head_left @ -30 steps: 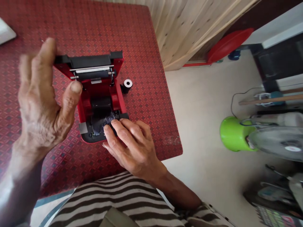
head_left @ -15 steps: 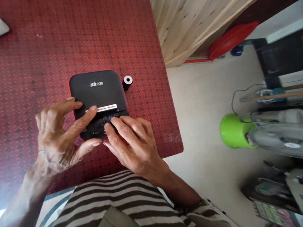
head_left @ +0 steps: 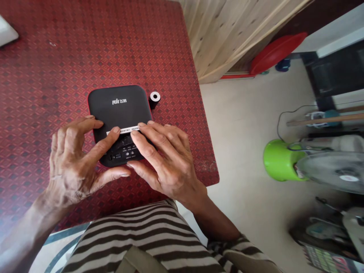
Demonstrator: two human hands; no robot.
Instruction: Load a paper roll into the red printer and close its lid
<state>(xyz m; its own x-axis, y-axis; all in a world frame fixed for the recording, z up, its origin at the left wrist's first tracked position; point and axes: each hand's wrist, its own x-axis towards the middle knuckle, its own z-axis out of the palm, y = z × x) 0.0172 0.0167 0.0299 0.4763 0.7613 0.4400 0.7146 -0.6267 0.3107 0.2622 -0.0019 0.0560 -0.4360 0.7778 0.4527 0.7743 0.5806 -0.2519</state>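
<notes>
A square black device (head_left: 119,112) with rounded corners, a red edge and a white FEJE logo lies flat on the table; it looks like a small printer. A white printed strip (head_left: 125,130) crosses its cover. Below that a darker panel (head_left: 125,151) shows icons and small buttons. My left hand (head_left: 75,155) grips the near-left part, fingers spread over the cover and thumb at the front edge. From the right, my right hand (head_left: 165,159) presses its fingertips around the strip, its thumb at the front edge. Beside the device stands a small black-and-white roll (head_left: 155,99).
The red patterned tabletop (head_left: 57,76) ends at a right edge, with pale floor beyond. A white object (head_left: 7,32) sits at the far left. On the floor side are a green bucket (head_left: 277,159), a fan (head_left: 332,170) and a red basin (head_left: 277,53).
My right hand has shifted from the lower panel up to the white strip, uncovering the panel's icons. My left hand stays on the device. The view has moved slightly.
</notes>
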